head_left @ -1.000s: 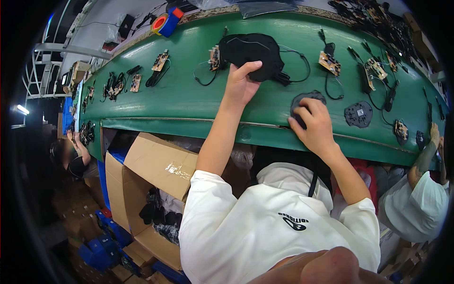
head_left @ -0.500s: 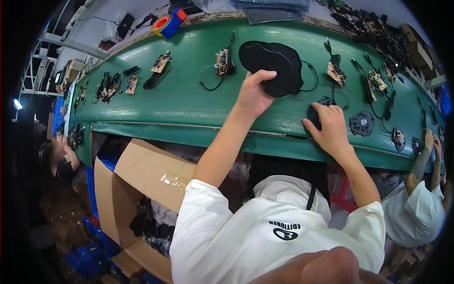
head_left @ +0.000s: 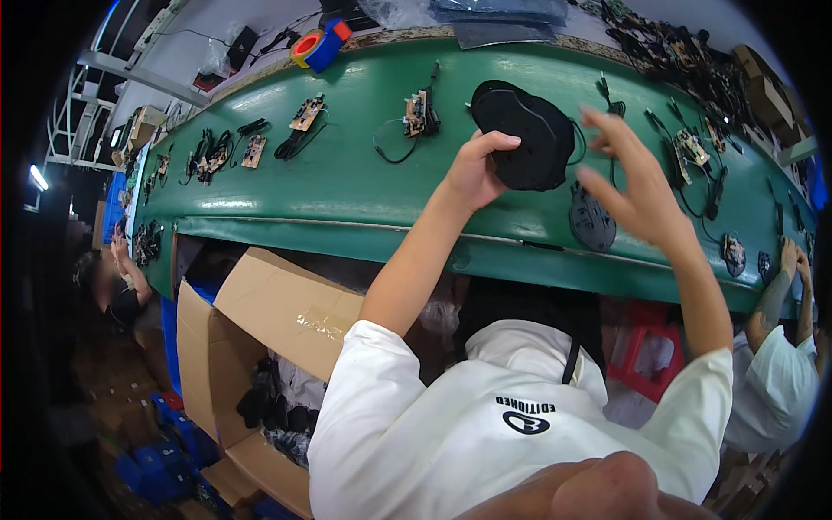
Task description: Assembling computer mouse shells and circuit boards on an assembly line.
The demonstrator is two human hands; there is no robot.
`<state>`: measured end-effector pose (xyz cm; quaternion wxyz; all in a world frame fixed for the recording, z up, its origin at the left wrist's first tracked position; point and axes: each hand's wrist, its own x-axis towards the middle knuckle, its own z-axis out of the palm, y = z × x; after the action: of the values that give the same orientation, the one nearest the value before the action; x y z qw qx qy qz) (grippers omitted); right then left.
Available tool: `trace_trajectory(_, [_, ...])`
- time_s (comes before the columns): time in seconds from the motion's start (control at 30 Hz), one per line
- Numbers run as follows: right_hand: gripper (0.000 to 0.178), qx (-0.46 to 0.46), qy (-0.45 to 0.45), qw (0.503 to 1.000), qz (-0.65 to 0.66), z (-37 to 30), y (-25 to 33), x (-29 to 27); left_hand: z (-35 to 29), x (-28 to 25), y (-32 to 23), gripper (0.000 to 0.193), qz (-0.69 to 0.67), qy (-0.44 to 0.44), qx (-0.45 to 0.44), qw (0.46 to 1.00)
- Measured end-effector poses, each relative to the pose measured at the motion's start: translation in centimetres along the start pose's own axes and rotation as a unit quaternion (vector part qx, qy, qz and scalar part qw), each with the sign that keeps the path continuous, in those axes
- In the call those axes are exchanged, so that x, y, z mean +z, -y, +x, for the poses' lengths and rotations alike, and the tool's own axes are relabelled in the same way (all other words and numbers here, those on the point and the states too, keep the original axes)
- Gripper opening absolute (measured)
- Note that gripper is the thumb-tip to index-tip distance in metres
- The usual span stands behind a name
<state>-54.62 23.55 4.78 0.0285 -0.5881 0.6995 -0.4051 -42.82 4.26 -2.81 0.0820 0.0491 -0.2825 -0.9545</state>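
Note:
My left hand grips a flat black two-lobed plastic shell by its lower left edge, thumb on top. A thin wire runs over the shell, and a dark cable loop shows at its right edge. The shell is held up over the green work surface. My right hand is in the air to its right, open and empty, fingers apart and a little blurred. Below and left of that hand, a dark grey oval plastic part lies near the front edge. My right hand and forearm hide the surface behind them.
Circuit boards with black cables lie along the surface, one left of the shell, others to the right. A tape dispenser stands at the back. An open cardboard box is below the front edge. Co-workers' hands are at far right.
My right hand has let go of the dark part on the surface and lifted, moving right and up. The shell in my left hand has shifted slightly right and turned.

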Motion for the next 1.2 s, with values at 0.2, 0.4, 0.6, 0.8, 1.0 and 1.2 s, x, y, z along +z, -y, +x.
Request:
trace_trajectory(0.2, [0.036,0.192,0.05,0.973,0.118,2.5,-3.1,2.9,0.4,-1.3,-0.3,0.03,0.072,-0.008,0.048,0.996])
trace_trajectory(0.4, [0.022,0.298,-0.092,0.883,0.35,-2.3,-4.1,5.7,0.7,-1.6,-0.4,0.021,0.096,-0.053,0.121,0.987])
trace_trajectory(0.6, [0.033,0.38,-0.139,0.826,0.392,-6.2,-0.9,8.5,0.9,-3.3,-2.3,0.025,-0.02,-0.145,0.229,0.962])
trace_trajectory(0.8, [0.057,0.309,-0.036,0.95,-0.003,-5.3,2.5,5.6,0.1,-2.2,-2.4,0.028,-0.033,-0.143,0.202,0.968])
trace_trajectory(1.0, [0.04,0.187,-0.16,0.965,0.091,1.5,-1.6,7.8,0.3,-1.4,-0.8,0.026,0.059,-0.072,0.139,0.986])
trace_trajectory(1.2, [0.023,0.19,-0.17,0.908,0.334,2.3,-1.6,9.0,0.1,-2.6,-2.4,0.023,-0.016,-0.11,0.246,0.963])
